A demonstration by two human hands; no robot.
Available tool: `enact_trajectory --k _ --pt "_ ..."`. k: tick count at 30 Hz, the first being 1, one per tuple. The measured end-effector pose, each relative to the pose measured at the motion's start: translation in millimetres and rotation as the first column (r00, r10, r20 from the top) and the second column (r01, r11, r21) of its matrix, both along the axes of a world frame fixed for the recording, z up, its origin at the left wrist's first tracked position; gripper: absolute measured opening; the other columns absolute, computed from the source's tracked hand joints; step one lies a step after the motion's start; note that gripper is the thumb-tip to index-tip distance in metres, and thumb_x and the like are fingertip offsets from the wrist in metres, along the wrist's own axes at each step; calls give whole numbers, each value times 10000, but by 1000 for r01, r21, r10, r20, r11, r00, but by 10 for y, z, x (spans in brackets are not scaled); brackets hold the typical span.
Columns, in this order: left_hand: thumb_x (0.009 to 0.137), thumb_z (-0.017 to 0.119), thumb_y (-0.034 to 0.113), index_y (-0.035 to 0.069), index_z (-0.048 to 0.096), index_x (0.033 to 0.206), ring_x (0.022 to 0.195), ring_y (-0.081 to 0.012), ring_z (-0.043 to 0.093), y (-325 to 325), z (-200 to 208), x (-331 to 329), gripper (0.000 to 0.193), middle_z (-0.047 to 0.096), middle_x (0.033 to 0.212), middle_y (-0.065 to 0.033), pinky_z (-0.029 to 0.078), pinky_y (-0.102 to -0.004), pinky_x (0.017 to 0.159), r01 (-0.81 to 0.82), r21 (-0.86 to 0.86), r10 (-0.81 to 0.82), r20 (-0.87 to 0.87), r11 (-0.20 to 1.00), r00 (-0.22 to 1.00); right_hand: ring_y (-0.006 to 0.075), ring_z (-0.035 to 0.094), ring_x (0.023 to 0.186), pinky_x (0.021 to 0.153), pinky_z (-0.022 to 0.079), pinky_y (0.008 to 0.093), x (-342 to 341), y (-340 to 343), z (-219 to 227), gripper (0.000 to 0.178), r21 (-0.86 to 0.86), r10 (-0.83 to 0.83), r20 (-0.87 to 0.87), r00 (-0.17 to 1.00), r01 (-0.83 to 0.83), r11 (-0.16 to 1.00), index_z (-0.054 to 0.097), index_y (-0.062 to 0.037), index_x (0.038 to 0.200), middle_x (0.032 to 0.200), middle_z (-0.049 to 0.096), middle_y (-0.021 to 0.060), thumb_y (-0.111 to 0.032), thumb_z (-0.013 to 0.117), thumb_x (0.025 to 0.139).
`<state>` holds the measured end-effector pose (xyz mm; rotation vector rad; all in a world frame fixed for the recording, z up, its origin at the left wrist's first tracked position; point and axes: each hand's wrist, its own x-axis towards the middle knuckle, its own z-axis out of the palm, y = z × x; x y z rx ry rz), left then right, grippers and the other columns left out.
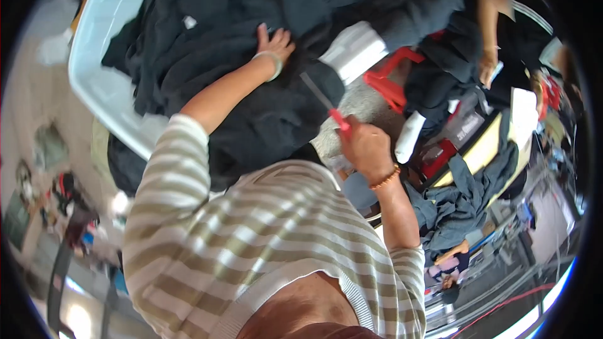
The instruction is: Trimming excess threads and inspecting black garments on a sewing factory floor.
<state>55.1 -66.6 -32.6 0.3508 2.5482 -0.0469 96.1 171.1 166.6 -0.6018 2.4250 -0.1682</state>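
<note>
My left hand (pixel 274 46) lies with its fingers spread on a big pile of dark, nearly black cloth (pixel 220 31). A light bangle circles its wrist. To the right and nearer, my right hand (pixel 367 149) is closed round the handle of a red-handled tool with a thin metal blade (pixel 339 120). The blade points up and left over the dark cloth. Motion blur hides whether it is scissors or another tool. An orange bead bracelet sits on my right wrist. Beyond my right hand, a white folded bundle (pixel 355 51) rests at the pile's right edge.
A pale blue-white tub (pixel 85 66) borders the pile on the left. Right of the bundle stands a red plastic frame (pixel 392 80). Another person's hand (pixel 488 68) holds something light at the far right. Grey garments (pixel 461 198) hang over a yellow-edged box nearer me.
</note>
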Motion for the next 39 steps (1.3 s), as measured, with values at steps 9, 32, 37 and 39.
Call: enact_trajectory --k 9,32,37,39 --pt "886 332 83 91 483 1276 1322 -261 320 -493 -574 102 417 463 1325 -153 39 -505 1127 90 250 -113 78 964 991 301 648 713 627 512 410 -69 -170 -306 165 -136 -70 113 991 86 987 632 -51 658 694 643 154 -203 614 719" --pt "728 750 345 18 472 1241 1036 -250 550 -503 1145 948 669 582 1084 -141 391 -344 943 -430 751 269 338 501 902 340 650 729 619 503 441 776 433 14 248 -378 -273 -89 958 221 899 613 -38 842 721 642 173 -283 595 806" --pt "496 846 345 72 349 1334 1260 -370 330 133 1840 1455 1012 371 1334 -195 198 -500 1051 33 219 -50 73 975 996 353 643 678 583 494 457 1378 1101 -228 229 -361 -349 -125 929 285 888 624 -47 819 694 637 187 -274 607 791" --pt "477 824 229 49 455 1230 1101 -372 493 136 1628 1470 857 533 1156 -195 344 -479 949 24 168 -15 -53 985 998 359 640 674 586 494 458 1685 1342 -149 240 -396 -412 -101 906 343 852 626 -44 815 694 637 189 -282 606 795"
